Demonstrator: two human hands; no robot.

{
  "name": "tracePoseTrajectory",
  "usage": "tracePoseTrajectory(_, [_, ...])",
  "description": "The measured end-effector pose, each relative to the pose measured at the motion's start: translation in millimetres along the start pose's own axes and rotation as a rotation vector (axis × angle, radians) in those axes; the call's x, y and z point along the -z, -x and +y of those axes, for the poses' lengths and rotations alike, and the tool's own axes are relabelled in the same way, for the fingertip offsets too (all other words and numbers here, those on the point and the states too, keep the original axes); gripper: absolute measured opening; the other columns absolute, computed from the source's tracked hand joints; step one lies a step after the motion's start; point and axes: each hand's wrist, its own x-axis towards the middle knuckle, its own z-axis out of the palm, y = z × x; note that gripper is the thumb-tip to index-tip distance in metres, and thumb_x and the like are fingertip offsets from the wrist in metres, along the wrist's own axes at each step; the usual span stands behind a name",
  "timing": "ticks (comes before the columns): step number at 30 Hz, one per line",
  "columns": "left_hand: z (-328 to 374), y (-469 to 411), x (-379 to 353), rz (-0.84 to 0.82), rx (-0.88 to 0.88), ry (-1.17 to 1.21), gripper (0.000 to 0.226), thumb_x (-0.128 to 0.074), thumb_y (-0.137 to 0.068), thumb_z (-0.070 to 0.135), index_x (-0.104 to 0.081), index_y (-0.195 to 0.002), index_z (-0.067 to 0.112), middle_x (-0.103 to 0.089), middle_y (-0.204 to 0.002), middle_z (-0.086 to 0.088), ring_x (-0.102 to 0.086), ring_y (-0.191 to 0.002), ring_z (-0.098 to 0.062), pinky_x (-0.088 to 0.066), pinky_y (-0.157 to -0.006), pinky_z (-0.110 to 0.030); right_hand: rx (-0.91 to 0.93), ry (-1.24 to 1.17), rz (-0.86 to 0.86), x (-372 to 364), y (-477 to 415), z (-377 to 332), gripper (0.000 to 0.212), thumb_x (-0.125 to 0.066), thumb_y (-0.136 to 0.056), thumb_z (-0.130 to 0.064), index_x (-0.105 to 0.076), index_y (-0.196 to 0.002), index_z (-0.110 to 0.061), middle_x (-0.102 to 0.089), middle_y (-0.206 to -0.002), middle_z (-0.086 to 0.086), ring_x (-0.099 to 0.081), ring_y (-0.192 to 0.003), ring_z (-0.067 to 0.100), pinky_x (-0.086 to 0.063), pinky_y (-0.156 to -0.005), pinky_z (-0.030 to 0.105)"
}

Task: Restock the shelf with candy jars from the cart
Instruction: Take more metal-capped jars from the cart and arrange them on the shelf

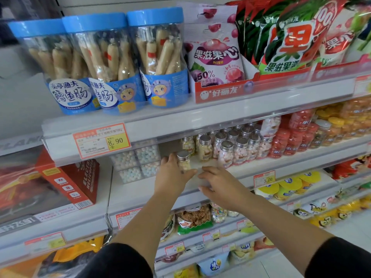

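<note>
A small clear candy jar (183,161) with a silver cap and pale pastel candies stands upright on the white middle shelf (152,183), held in my left hand (173,174). Just right of it stand several matching silver-capped jars (226,151) in rows. My right hand (218,184) rests palm down on the shelf's front edge, fingers spread, holding nothing. The cart is out of view.
Clear boxes of pale candy balls (136,163) sit left of the jar. Red candy jars (289,141) and yellow-lidded ones fill the shelf's right. Blue-lidded fish sausage tubs (100,63) and gummy bags (216,47) stand above. A red box (70,181) is at left.
</note>
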Motion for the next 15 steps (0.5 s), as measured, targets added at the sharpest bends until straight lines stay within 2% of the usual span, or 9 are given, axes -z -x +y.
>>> tracePoseTrajectory(3, [-2, -1, -3, -0.022, -0.012, 0.045, 0.075, -0.077, -0.082, 0.041, -0.041, -0.143, 0.015, -0.049, -0.133, -0.009, -0.052, -0.117, -0.025, -0.042, -0.088, -0.029, 0.02, 0.016, -0.024, 5, 2, 0, 0.048, -0.049, -0.1, -0.038, -0.047, -0.144, -0.02, -0.037, -0.155, 0.002, -0.034, -0.14, 0.022, -0.022, -0.119, 0.033])
tracePoseTrajectory(7, [-5, -8, -4, -0.06, -0.031, 0.031, 0.056, -0.077, -0.083, 0.036, -0.052, -0.128, 0.015, -0.06, -0.122, -0.004, -0.052, -0.096, -0.016, -0.038, -0.077, -0.026, 0.054, 0.067, -0.066, 10, 3, -1, 0.051, -0.05, -0.1, -0.037, -0.044, -0.146, -0.017, -0.038, -0.154, 0.003, -0.032, -0.141, 0.021, -0.017, -0.118, 0.031])
tracePoseTrajectory(10, [5, -15, -8, -0.035, -0.015, 0.033, 0.054, -0.076, -0.083, 0.036, -0.053, -0.127, 0.015, -0.061, -0.119, -0.001, -0.052, -0.094, -0.014, -0.037, -0.074, -0.026, 0.058, 0.062, -0.102, 18, 3, -2, 0.051, -0.051, -0.099, -0.036, -0.044, -0.146, -0.017, -0.041, -0.152, 0.003, -0.035, -0.138, 0.021, -0.023, -0.117, 0.031])
tracePoseTrajectory(12, [11, -19, -12, 0.0, 0.021, 0.07, 0.053, -0.077, -0.082, 0.035, -0.053, -0.124, 0.014, -0.06, -0.117, -0.004, -0.056, -0.098, -0.019, -0.039, -0.074, -0.027, 0.055, 0.045, -0.12, 22, 2, -2, 0.05, -0.052, -0.099, -0.035, -0.045, -0.145, -0.016, -0.044, -0.149, 0.002, -0.039, -0.135, 0.02, -0.029, -0.114, 0.031])
tracePoseTrajectory(15, [14, -21, -21, 0.069, 0.086, 0.114, 0.067, -0.082, -0.074, 0.045, -0.049, -0.122, 0.011, -0.056, -0.116, -0.009, -0.057, -0.1, -0.024, -0.042, -0.075, -0.029, 0.052, 0.011, -0.124, 25, 1, -2, 0.05, -0.053, -0.098, -0.033, -0.046, -0.144, -0.015, -0.045, -0.147, 0.002, -0.042, -0.132, 0.02, -0.034, -0.11, 0.031])
